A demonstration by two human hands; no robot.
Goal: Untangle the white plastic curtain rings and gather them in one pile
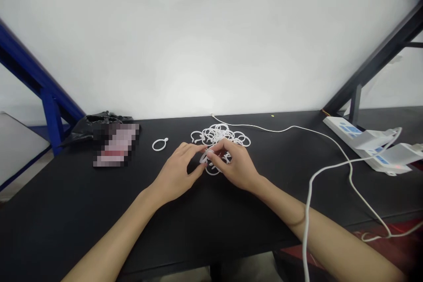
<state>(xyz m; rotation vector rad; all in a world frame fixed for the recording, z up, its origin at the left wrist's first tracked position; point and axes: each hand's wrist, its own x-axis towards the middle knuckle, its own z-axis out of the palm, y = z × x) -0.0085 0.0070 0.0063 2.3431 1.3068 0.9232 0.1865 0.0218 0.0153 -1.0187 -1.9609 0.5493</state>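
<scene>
Left hand (179,167) and right hand (238,163) pinching white ring (203,157), heap of thin white rings (218,133) lying just beyond on smooth black table (198,229). Lone ring (159,150) sitting apart, left. Plain pale wall (205,44) rising behind, blue frame (51,105) slanting left, crumpled plastic bag (95,122) lying beside, white cable (307,216) curving right.

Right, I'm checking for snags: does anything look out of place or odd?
Yes: a white cable crosses in front of the right forearm, looking easy to snag. One white ring also lies apart, left of the pile.
</scene>
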